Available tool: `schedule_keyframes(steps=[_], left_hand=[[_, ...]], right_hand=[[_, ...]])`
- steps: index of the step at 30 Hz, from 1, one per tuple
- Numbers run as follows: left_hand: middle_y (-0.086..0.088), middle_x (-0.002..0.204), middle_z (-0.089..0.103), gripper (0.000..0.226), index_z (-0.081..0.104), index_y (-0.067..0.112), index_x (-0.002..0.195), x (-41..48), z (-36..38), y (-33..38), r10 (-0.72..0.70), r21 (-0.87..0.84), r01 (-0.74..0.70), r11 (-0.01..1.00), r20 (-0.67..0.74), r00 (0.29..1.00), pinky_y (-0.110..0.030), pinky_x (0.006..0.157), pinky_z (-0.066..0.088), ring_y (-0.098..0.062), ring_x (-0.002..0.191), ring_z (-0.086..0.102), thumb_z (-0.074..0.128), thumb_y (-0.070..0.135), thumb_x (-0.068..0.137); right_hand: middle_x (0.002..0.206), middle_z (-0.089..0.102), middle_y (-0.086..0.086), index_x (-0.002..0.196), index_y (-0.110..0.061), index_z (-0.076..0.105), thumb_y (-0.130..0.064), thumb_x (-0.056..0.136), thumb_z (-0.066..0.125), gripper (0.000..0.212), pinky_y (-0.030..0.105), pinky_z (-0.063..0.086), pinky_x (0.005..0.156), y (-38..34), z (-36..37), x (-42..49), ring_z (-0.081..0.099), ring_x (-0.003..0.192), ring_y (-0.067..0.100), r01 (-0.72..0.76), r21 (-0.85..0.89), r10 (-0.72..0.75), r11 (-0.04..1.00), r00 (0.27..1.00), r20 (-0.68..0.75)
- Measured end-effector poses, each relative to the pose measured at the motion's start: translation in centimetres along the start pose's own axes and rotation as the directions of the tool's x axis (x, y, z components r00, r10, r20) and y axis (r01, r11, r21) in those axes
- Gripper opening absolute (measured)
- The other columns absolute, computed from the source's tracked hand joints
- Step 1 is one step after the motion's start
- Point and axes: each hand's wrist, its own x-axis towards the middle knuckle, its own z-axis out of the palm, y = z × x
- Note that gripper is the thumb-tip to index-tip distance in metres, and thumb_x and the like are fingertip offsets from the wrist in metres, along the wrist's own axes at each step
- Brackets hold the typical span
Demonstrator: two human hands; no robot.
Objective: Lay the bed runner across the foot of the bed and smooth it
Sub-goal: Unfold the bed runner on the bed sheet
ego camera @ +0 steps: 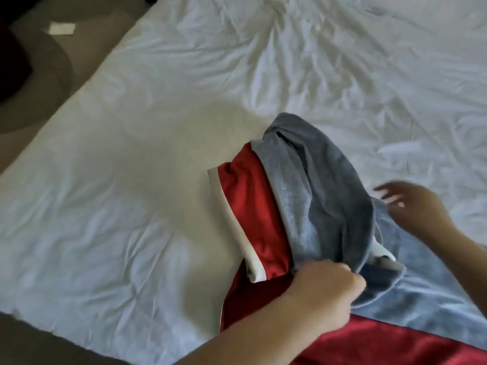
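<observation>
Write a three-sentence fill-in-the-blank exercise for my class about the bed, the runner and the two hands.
1. The bunched fabric bed runner is grey, white and ____.
2. It lies on a wrinkled ____ bed sheet.
3. The left hand grips the runner, while the right hand holds ____.
Missing words: red; white; nothing.

Your right hand [411, 204] is blurred, fingers hard to separate; your left hand [329, 293] hides its fingertips in a fold of the runner [316, 206]; runner runs off the bottom and right edges; white slip [62, 29] top left too blurry to identify
</observation>
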Motion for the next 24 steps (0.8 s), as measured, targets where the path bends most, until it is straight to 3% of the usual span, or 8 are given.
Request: schedule_keyframes(steps=[4,8,11,14,16,19,21,24], left_hand=[[-0.004,0.088,0.069,0.023,0.069,0.019,0.097,-0.7,-4.0,-4.1,-0.061,0.012,0.071,0.997,-0.374,0.925,-0.039,0.066,0.050,-0.028,0.082,0.063,0.053,0.012,0.081],[-0.003,0.096,0.066,0.025,0.065,0.018,0.103,0.4,-9.0,-10.9,-0.286,-0.016,0.355,0.935,-0.626,0.725,-0.042,0.080,0.049,-0.026,0.092,0.060,0.059,0.015,0.080],[-0.006,0.113,0.060,0.051,0.056,0.017,0.117,1.8,-10.9,-16.1,-0.500,-0.010,0.600,0.800,-0.563,0.658,-0.041,0.089,0.048,-0.030,0.107,0.055,0.070,0.039,0.072],[-0.007,0.129,0.053,0.077,0.045,0.016,0.132,2.6,-10.2,-19.3,-0.566,-0.139,0.560,0.817,-0.380,0.731,-0.042,0.096,0.045,-0.028,0.120,0.051,0.076,0.042,0.066],[-0.007,0.130,0.053,0.078,0.039,0.017,0.136,3.0,-9.2,-20.4,-0.574,-0.186,0.543,0.819,-0.264,0.775,-0.038,0.094,0.046,-0.027,0.118,0.053,0.076,0.033,0.069],[-0.007,0.115,0.062,0.059,0.049,0.017,0.125,2.7,-7.8,-20.6,-0.548,-0.053,0.556,0.830,-0.269,0.792,-0.037,0.085,0.050,-0.029,0.104,0.060,0.071,0.025,0.071],[-0.008,0.101,0.066,0.041,0.053,0.015,0.112,2.4,-7.3,-20.4,-0.513,-0.058,0.529,0.847,-0.353,0.783,-0.035,0.076,0.047,-0.031,0.095,0.062,0.064,0.014,0.073],[-0.009,0.090,0.066,0.029,0.053,0.014,0.105,2.1,-8.4,-20.6,-0.474,-0.058,0.502,0.863,-0.437,0.764,-0.037,0.070,0.045,-0.033,0.087,0.062,0.055,0.006,0.078]], right_hand=[[0.098,0.062,-0.004,0.104,-0.027,0.063,-0.011,0.081,0.055,0.029,0.026,0.043,0.075,-8.0,0.8,2.9,0.057,0.082,0.015,0.244,0.080,-0.225,0.966,0.955,-0.191],[0.122,0.055,0.003,0.120,-0.020,0.057,-0.005,0.080,0.052,0.043,0.039,0.050,0.082,-14.6,3.6,5.7,0.053,0.111,0.025,0.476,-0.205,-0.483,0.855,0.876,0.017],[0.144,0.040,-0.003,0.138,-0.029,0.042,-0.002,0.081,0.057,0.065,0.037,0.040,0.100,-17.8,6.2,7.1,0.034,0.134,0.022,0.682,-0.333,-0.635,0.651,0.730,0.253],[0.158,0.014,-0.006,0.149,-0.035,0.016,-0.016,0.085,0.066,0.083,0.043,0.027,0.112,-19.3,8.5,8.4,0.008,0.146,0.023,0.756,-0.511,-0.609,0.409,0.643,0.465],[0.157,0.019,-0.007,0.149,-0.037,0.012,-0.025,0.083,0.069,0.088,0.048,0.020,0.113,-19.5,9.6,9.1,0.008,0.146,0.022,0.768,-0.572,-0.537,0.288,0.624,0.567],[0.136,0.049,-0.005,0.135,-0.032,0.040,-0.026,0.088,0.058,0.051,0.055,0.017,0.112,-18.9,10.6,9.4,0.032,0.135,0.021,0.761,-0.549,-0.441,0.346,0.649,0.620],[0.117,0.060,-0.004,0.116,-0.026,0.053,-0.019,0.088,0.055,0.028,0.046,0.026,0.110,-18.8,11.1,9.4,0.047,0.120,0.019,0.757,-0.573,-0.485,0.314,0.647,0.589],[0.098,0.063,-0.006,0.097,-0.024,0.053,-0.016,0.089,0.052,0.011,0.031,0.038,0.092,-19.5,11.1,9.8,0.056,0.100,0.017,0.772,-0.585,-0.598,0.247,0.597,0.535]])
